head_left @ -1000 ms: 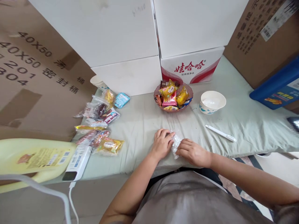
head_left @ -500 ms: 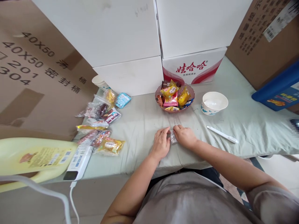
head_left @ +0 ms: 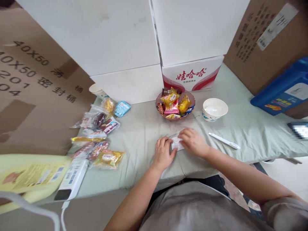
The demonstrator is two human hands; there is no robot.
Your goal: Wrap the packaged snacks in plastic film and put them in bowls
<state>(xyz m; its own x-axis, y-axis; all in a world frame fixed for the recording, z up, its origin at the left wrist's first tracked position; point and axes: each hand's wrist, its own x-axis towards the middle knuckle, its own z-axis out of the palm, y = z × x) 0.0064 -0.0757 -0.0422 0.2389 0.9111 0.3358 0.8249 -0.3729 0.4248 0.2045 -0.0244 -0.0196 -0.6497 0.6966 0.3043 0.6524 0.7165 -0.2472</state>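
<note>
A small clear plastic bag (head_left: 176, 144) lies flat on the pale green cloth (head_left: 144, 128) in front of me. My left hand (head_left: 163, 153) rests on the bag's left edge, fingers laid down on it. My right hand (head_left: 193, 141) presses on the bag's right part with its fingers flat. What the bag holds is hidden under my fingers. Just beyond my hands stands a brown glass bowl (head_left: 175, 104) filled with wrapped snacks.
A white paper bowl (head_left: 215, 109) and a white pen (head_left: 224, 141) sit to the right. Several bagged snacks (head_left: 97, 138) lie at the left, near a white sealer device (head_left: 71, 179) and a yellow jug (head_left: 29, 176). White and brown cartons (head_left: 125, 48) wall the back.
My right hand slid from the bag's near side up and over it. The bag has moved slightly away from me and lies flatter. The view shifted a little.
</note>
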